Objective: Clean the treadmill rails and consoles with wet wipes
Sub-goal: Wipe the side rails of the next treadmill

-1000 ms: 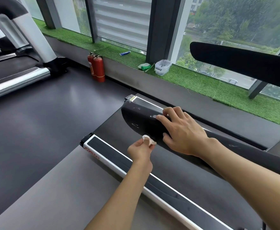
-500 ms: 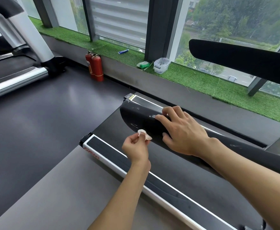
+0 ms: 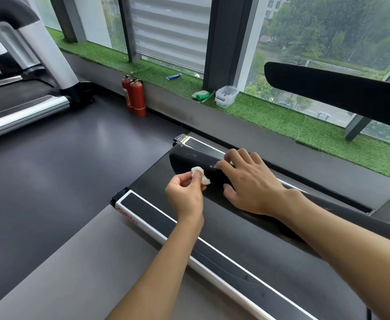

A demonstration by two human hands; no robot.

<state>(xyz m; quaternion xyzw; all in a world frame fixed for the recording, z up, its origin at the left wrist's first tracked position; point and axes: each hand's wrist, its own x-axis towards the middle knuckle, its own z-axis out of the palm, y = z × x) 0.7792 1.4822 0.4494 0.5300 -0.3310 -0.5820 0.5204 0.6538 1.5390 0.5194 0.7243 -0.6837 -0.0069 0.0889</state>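
Gym floor by a rain-streaked window: my left hand pinches a small, crumpled white wet wipe between thumb and fingertips, pressing it to the near face of the treadmill's long, rounded black plastic handrail, close to its blunt end at twelve o'clock from my wrist. My right hand, at three o'clock from the wipe, lies across the top of the same rail, fingers loose and nearly straight, thumb on the side, steadying rather than gripping. Pale specks show on the rail's end, so I judge this stretch only partly done. The second black handrail, well apart at one o'clock, the white-edged black side rail at seven o'clock, and the console, out of view, all look to lie ahead of me, as does the silver-framed neighbouring treadmill at ten o'clock. A green packet and a clear plastic tub sit on the artificial-grass sill at twelve; two red fire extinguishers stand at eleven.
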